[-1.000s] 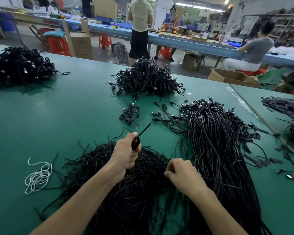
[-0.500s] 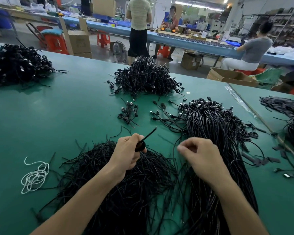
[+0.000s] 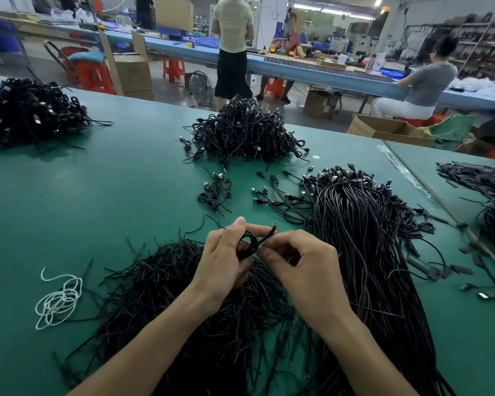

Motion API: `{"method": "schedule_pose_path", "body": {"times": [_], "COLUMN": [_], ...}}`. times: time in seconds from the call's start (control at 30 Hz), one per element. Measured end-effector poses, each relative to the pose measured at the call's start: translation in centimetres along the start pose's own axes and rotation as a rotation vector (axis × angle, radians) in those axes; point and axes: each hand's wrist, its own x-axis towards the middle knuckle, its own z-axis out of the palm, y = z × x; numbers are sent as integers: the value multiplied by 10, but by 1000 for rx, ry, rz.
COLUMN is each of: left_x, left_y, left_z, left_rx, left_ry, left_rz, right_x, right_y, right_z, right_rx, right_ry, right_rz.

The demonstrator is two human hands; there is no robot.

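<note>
Right hand (image 3: 303,270) now moved in against left hand (image 3: 222,264), left grip clamped on small coiled black cable (image 3: 247,243), right grip pinching its loose end, both above heap of black strands (image 3: 160,284) on green surface (image 3: 97,190).

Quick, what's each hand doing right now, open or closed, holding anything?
Left hand: closed, holding a small coiled black cable.
Right hand: closed, fingertips pinching the same cable.
</note>
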Motion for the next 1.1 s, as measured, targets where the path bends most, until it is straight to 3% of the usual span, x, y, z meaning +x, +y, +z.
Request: {"method": "schedule_pose_path", "body": {"times": [0.1,0.27,0.43,0.6,0.73,0.9,1.0,1.1], "left_x": [1,2,4,1,-1,1,-1,-4], "left_y": [-3,-10,-15,-12,-7,-3,2,5], "left_z": [2,1,2,2,0,-12,-24,-26], "left_rx": [-31,62,66,79,60,-116,-119,63], "left_ry": [29,114,84,-97,-190,-412,-612,-738], "left_rz": [40,59,-77,-394,-604,-662,-606,-508], "right_x": [-1,-8,-7,0,4,6,8,6], "right_y": [1,-1,1,-2,-3,8,10,6], "right_z": [3,6,4,-3,-6,-7,-10,-12], "right_rx": [-77,-455,-740,-748,-607,-222,-160,-177], "right_ry": [25,-95,-144,-229,-392,-417,-432,-485], "right_rz": [-15,-369,-630,-824,-615,-169,-106,-147]}}
